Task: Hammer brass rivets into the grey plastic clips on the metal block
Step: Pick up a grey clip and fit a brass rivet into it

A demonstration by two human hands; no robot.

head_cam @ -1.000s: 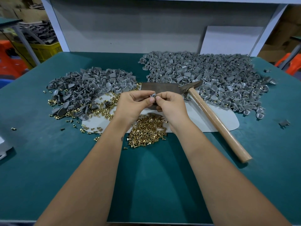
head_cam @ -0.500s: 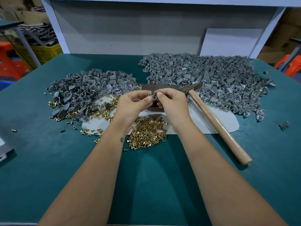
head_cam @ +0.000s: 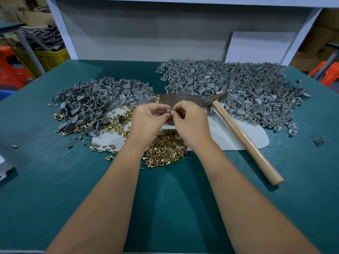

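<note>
Both hands, left hand (head_cam: 150,118) and right hand (head_cam: 189,119), pinched one grey clip (head_cam: 167,111) above metal block (head_cam: 180,99), likely seating rivet. Hammer (head_cam: 238,129) lay idle on counter (head_cam: 55,180), right of block. Next probably: clip onto block, grab hammer.

No readable text, label, brand, number or sign shows anywhere in view. The yellow plastic crate (head_cam: 53,58) at the far left and the brown cardboard boxes (head_cam: 324,24) at the far right carry no legible markings.
</note>
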